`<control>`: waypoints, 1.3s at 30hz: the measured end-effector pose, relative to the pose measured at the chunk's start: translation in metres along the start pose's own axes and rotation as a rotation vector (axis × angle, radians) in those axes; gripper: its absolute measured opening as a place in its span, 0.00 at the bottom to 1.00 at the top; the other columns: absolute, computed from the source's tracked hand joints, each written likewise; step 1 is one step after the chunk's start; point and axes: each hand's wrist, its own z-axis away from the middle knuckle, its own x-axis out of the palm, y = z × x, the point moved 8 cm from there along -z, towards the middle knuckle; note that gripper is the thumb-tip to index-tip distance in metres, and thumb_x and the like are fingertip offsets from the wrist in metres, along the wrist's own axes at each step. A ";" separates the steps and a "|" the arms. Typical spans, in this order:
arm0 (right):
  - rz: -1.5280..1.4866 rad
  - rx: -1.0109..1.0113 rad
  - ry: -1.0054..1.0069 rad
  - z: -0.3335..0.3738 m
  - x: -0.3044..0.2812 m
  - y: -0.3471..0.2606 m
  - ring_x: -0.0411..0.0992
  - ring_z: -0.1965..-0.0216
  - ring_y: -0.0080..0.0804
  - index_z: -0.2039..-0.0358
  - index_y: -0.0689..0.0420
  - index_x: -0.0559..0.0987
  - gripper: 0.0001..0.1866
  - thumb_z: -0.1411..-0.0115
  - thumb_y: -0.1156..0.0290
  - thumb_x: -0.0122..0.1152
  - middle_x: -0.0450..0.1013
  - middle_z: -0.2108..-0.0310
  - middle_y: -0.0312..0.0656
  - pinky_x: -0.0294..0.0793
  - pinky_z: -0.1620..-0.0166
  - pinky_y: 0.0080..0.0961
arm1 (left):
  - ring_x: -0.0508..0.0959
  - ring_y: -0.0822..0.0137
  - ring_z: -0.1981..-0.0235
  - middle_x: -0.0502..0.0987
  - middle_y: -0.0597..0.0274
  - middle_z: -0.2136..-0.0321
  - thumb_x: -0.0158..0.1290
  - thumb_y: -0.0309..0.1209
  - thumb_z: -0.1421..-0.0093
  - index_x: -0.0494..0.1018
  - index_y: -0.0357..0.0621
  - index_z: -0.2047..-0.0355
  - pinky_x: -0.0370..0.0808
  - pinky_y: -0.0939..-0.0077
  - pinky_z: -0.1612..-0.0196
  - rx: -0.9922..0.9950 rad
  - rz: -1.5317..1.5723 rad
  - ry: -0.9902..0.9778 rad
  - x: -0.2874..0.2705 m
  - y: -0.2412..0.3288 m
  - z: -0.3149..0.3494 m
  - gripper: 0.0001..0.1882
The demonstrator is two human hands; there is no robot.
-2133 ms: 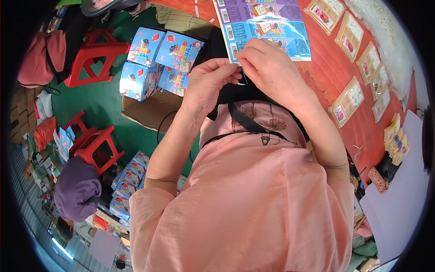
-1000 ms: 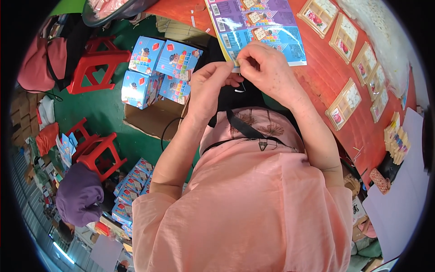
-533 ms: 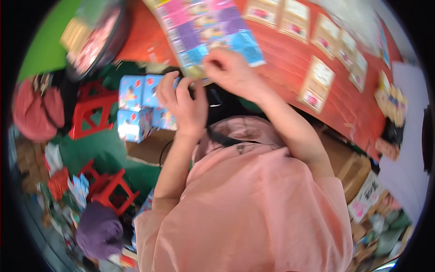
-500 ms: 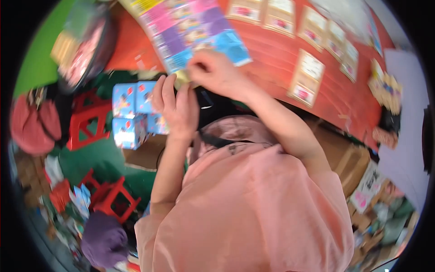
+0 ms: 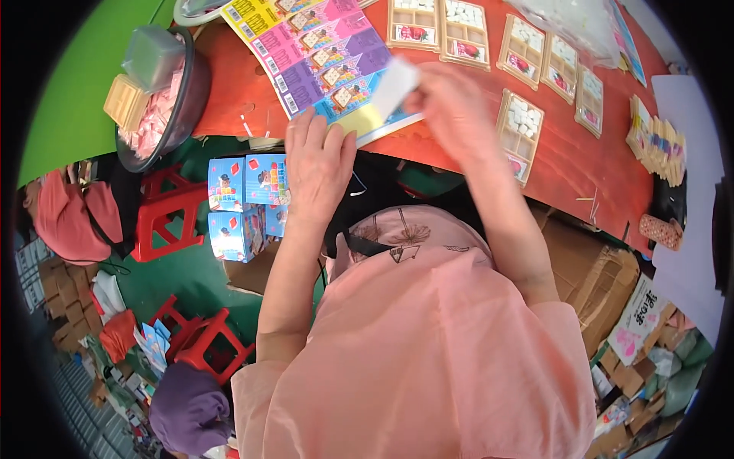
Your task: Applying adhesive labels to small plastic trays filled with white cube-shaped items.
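A colourful sheet of stickers in yellow, pink, purple and blue rows lies at the near edge of the red table. My left hand rests its outstretched fingers on the sheet's near left corner. My right hand pinches a sticker, whose white underside faces up. This sticker is lifted over the blue row, and a bare pale-yellow strip of backing shows beside it. Whether its far end still clings to the sheet cannot be made out. The right fingertips are partly hidden behind the hand.
Several tan compartment boxes with white pieces and red labels lie on the table at right. A dark basin of pink packets stands at left. Blue printed boxes are stacked below the table edge, near red stools.
My right hand has moved right, away from my left hand, drawing the sticker up with its white side showing. My left hand has shifted slightly right and lies flatter on the sheet.
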 end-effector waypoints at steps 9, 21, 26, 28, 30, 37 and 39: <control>0.133 -0.584 0.165 0.101 -0.074 -0.194 0.70 0.63 0.24 0.60 0.67 0.76 0.07 0.34 0.77 0.53 0.74 0.61 0.42 0.72 0.58 0.25 | 0.74 0.50 0.64 0.73 0.54 0.71 0.64 0.25 0.50 0.74 0.38 0.72 0.70 0.56 0.56 -0.051 0.051 0.030 -0.007 0.006 -0.028 0.09; 1.624 -1.113 0.330 0.157 0.008 -0.133 0.67 0.47 0.44 0.62 0.50 0.81 0.19 0.59 0.72 0.71 0.70 0.50 0.40 0.62 0.46 0.40 | 0.79 0.74 0.61 0.81 0.61 0.62 0.48 0.30 0.29 0.75 0.33 0.51 0.75 0.76 0.50 -0.804 1.782 -0.293 0.037 0.129 -0.052 0.14; 0.816 -0.594 0.552 0.157 -0.109 -0.153 0.62 0.42 0.34 0.40 0.57 0.68 0.29 0.40 0.65 0.64 0.64 0.43 0.44 0.59 0.40 0.32 | 0.80 0.68 0.65 0.81 0.58 0.64 0.46 0.32 0.29 0.76 0.35 0.54 0.76 0.71 0.53 -0.863 1.947 -0.478 0.057 0.133 -0.054 0.14; 0.533 -0.461 0.493 0.157 -0.110 -0.147 0.64 0.46 0.25 0.39 0.59 0.66 0.26 0.35 0.67 0.60 0.66 0.46 0.41 0.63 0.43 0.24 | 0.80 0.67 0.65 0.81 0.57 0.64 0.47 0.34 0.29 0.76 0.36 0.55 0.76 0.70 0.53 -0.864 1.962 -0.515 0.063 0.138 -0.056 0.14; 0.459 -0.287 0.541 0.157 -0.120 -0.137 0.67 0.52 0.20 0.38 0.57 0.66 0.25 0.34 0.70 0.59 0.70 0.53 0.37 0.67 0.48 0.20 | 0.80 0.69 0.65 0.82 0.58 0.63 0.49 0.34 0.30 0.76 0.36 0.54 0.76 0.73 0.57 -0.829 1.970 -0.605 0.070 0.146 -0.059 0.14; 0.624 -0.309 0.601 0.150 -0.141 -0.131 0.69 0.61 0.15 0.39 0.55 0.67 0.23 0.34 0.74 0.58 0.73 0.62 0.34 0.68 0.57 0.16 | 0.73 0.77 0.78 0.76 0.67 0.77 0.55 0.33 0.33 0.77 0.36 0.54 0.70 0.82 0.74 -0.818 1.448 -0.613 0.101 0.122 -0.072 0.13; 0.690 -0.191 0.636 0.147 -0.148 -0.122 0.68 0.65 0.14 0.40 0.55 0.67 0.23 0.34 0.75 0.56 0.74 0.66 0.32 0.66 0.61 0.15 | 0.71 0.78 0.81 0.74 0.68 0.80 0.55 0.31 0.33 0.78 0.36 0.55 0.67 0.84 0.78 -0.857 1.406 -0.621 0.107 0.119 -0.067 0.12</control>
